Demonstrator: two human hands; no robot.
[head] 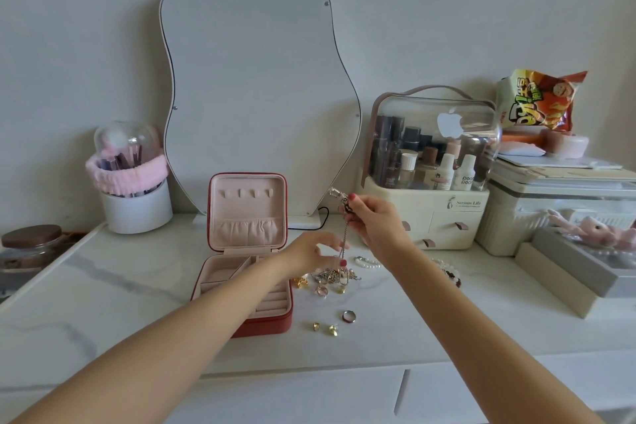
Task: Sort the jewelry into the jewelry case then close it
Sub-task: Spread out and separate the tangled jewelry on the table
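A: Jewelry case (246, 272) — where does it sit?

B: On the white marble-look counter (103, 286), just in front of the wavy mirror (254, 86). Red outside, pink lining, lid standing upright, tray compartments exposed. Its front corner comes fairly near the counter's front edge.

A: And the jewelry?

B: A tangled pile of chains and rings (332, 277) lies just right of the case. Nearer the front edge are a dark ring (348, 316) and two gold earrings (325, 328), apart from the pile. A pearl bracelet (368, 262) lies behind the right forearm.

A: The hands?

B: The right hand (375, 220) is raised above the pile, pinching a silver chain (344, 237) near its clasp; the chain hangs down into the pile. The left hand (311, 253) hovers over the case's right edge, its fingers reaching to the hanging chain; whether they actually grip it I cannot tell.

A: Room to move?

B: Bare counter left of the case up to the brush holder (132, 182). On the right, a cosmetics organizer (426, 217) and a grey box (578, 272) stand well back from the pile
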